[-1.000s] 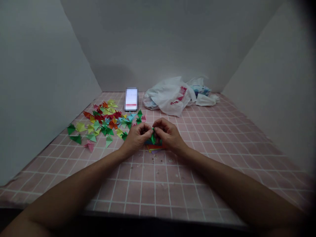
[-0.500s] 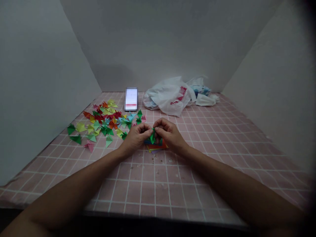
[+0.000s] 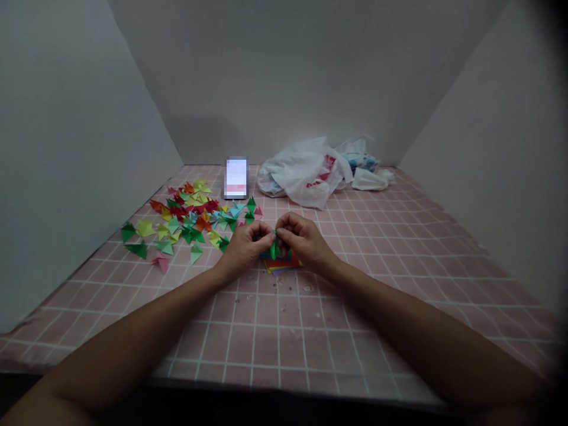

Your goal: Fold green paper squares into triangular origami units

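Between my two hands is a green piece of folded paper (image 3: 273,248), its lower point hanging down. My left hand (image 3: 249,244) pinches its left side between thumb and fingers. From the other side my right hand (image 3: 304,239) pinches it too, thumb against curled fingers. The hands almost touch, and they cover much of the paper. Just below them lies a stack of coloured paper sheets (image 3: 286,264), orange and yellow at its near edge. To the left of my left hand spreads a pile of small folded paper cranes (image 3: 192,234) in green, red, yellow, pink and blue.
A phone with a lit, blurred screen (image 3: 236,177) stands at the back. Beside it lie a white plastic bag (image 3: 306,168) with red print and a blue-and-white bundle (image 3: 361,163). A pink checked cloth (image 3: 399,284) covers the table, with walls on three sides.
My hands stay in nearly the same place, still pinching the green folded paper. The paper has shifted very slightly between the fingers.
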Action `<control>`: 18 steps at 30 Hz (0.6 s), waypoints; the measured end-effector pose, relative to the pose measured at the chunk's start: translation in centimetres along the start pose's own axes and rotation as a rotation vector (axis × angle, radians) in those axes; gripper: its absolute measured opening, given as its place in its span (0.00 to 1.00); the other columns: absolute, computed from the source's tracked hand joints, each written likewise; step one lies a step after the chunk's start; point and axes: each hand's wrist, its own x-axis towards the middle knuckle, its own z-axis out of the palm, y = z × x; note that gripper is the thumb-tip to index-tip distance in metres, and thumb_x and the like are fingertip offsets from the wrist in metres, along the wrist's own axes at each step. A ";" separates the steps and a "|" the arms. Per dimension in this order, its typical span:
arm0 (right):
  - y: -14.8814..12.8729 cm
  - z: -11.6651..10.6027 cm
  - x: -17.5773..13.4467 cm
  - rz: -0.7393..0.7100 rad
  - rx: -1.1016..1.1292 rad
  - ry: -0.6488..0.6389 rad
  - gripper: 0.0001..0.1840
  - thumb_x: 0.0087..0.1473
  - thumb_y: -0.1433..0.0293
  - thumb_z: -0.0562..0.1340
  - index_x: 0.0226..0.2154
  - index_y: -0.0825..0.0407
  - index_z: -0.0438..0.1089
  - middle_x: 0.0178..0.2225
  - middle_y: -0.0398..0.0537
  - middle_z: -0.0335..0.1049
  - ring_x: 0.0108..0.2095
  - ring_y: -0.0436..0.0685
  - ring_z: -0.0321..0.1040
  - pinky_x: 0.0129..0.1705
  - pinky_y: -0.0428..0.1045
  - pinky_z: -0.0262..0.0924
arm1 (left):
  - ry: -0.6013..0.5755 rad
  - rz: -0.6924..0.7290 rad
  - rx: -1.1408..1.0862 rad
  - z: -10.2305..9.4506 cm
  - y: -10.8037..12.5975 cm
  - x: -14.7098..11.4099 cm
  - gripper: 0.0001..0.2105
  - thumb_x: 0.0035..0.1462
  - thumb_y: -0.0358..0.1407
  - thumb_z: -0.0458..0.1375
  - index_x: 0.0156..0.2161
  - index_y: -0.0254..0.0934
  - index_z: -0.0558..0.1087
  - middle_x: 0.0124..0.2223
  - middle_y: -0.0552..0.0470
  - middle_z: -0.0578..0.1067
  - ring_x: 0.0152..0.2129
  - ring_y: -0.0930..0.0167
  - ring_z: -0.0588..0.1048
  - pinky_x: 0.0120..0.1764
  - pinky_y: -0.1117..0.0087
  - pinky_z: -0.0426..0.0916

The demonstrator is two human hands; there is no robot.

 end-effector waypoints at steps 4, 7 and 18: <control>0.3 0.0 -0.1 -0.012 -0.017 -0.007 0.05 0.54 0.66 0.60 0.30 0.50 0.63 0.19 0.35 0.64 0.16 0.47 0.62 0.20 0.44 0.57 | -0.008 -0.013 -0.012 0.0 0.0 0.1 0.11 0.48 0.40 0.64 0.27 0.34 0.71 0.25 0.57 0.70 0.22 0.76 0.66 0.27 0.74 0.62; 0.5 -0.2 0.0 -0.017 0.030 0.030 0.08 0.56 0.63 0.60 0.32 0.50 0.63 0.20 0.35 0.64 0.16 0.47 0.62 0.19 0.44 0.57 | -0.007 -0.034 -0.044 0.0 0.0 0.0 0.12 0.48 0.41 0.66 0.28 0.34 0.71 0.25 0.57 0.70 0.22 0.76 0.66 0.28 0.74 0.62; 0.4 0.0 0.0 0.027 0.141 0.021 0.13 0.52 0.61 0.65 0.31 0.50 0.63 0.20 0.34 0.66 0.15 0.46 0.63 0.18 0.43 0.56 | -0.016 -0.143 -0.336 0.2 -0.5 -0.2 0.15 0.50 0.44 0.68 0.32 0.34 0.71 0.28 0.56 0.73 0.24 0.76 0.70 0.31 0.74 0.65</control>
